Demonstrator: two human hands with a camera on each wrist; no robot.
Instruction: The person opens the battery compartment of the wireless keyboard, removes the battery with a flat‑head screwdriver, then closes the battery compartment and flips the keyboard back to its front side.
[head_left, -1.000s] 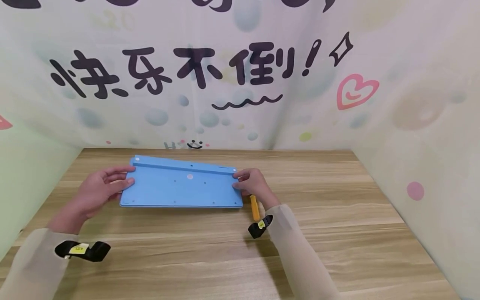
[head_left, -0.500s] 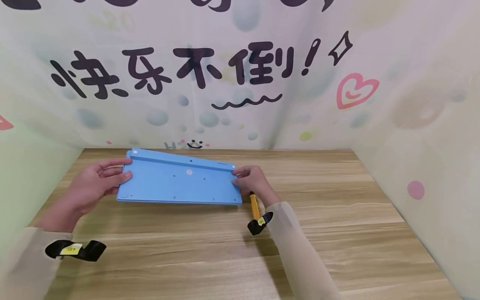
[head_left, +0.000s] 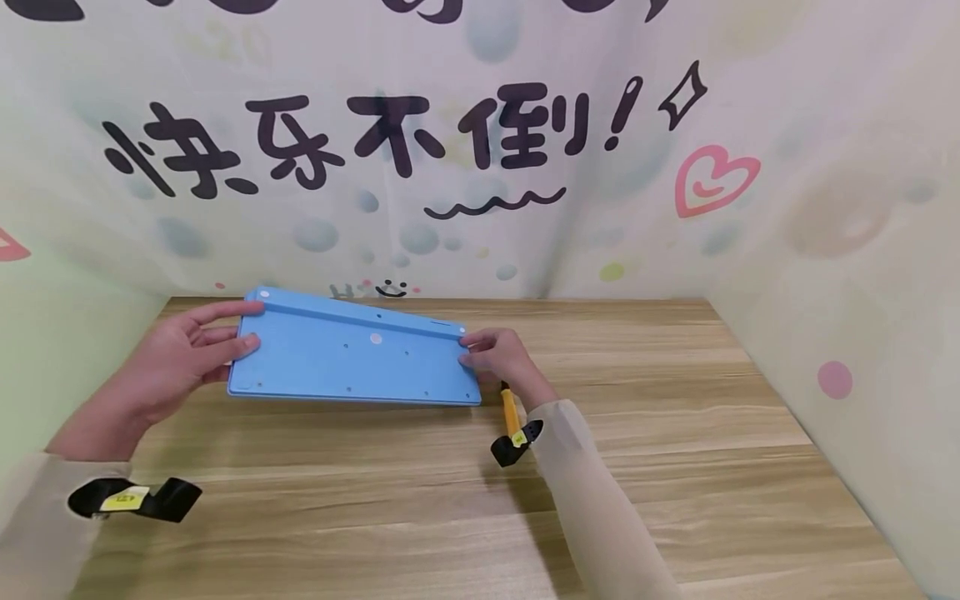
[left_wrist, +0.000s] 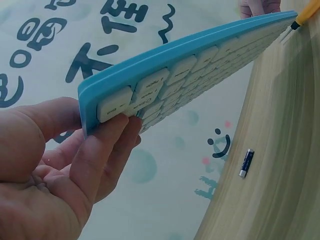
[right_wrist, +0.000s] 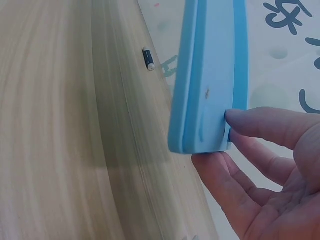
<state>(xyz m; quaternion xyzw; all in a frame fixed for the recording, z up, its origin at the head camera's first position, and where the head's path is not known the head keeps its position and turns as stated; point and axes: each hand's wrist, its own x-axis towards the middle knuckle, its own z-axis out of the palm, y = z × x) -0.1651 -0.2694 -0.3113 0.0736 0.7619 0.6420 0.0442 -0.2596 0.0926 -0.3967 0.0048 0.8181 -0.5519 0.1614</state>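
Note:
A light blue keyboard (head_left: 360,358) is held above the table, its underside with several screw holes towards the head view. Its white keys (left_wrist: 165,82) face away and show in the left wrist view. My left hand (head_left: 161,362) grips its left end, thumb on the underside and fingers against the keys. At the opposite end, my right hand (head_left: 506,362) pinches the corner between thumb and fingers. The left end is higher than the right. Just below my right hand lies a screwdriver (head_left: 511,412) with an orange-yellow handle, its thin shaft visible in the left wrist view.
A small dark battery (left_wrist: 246,163) lies on the wooden table (head_left: 360,500) near the back wall, hidden from the head view by the keyboard. A printed cloth (head_left: 480,242) hangs behind the table, with more cloth on both sides.
The keyboard has risen and shifted a little left, its left end lifting more than its right. My left hand has moved up and left with it; my right hand has moved only slightly.

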